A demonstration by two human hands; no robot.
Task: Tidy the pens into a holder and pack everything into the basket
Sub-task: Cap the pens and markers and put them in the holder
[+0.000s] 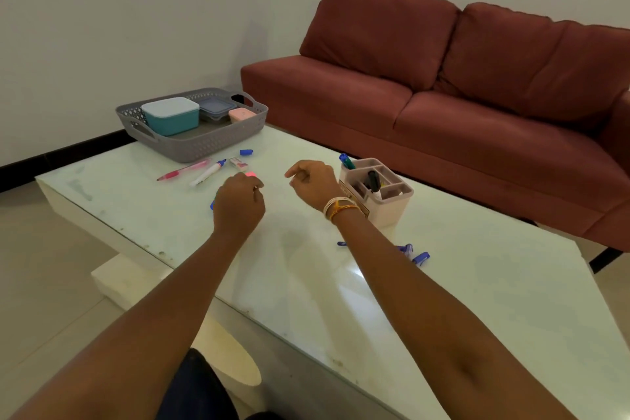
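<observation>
My left hand is curled round a pen; only its pink tip and a blue end below the fist show. My right hand hovers beside it, fingers loosely curled and holding nothing. A beige pen holder stands right of that hand, with a blue and green pen and a black marker in it. Loose on the table lie a pink pen, a white marker, an eraser and a blue cap. The grey basket sits at the far left corner.
The basket holds a teal box, a blue-lidded container and a small pink box. Blue caps lie by my right forearm. The glass table has a red sofa behind it.
</observation>
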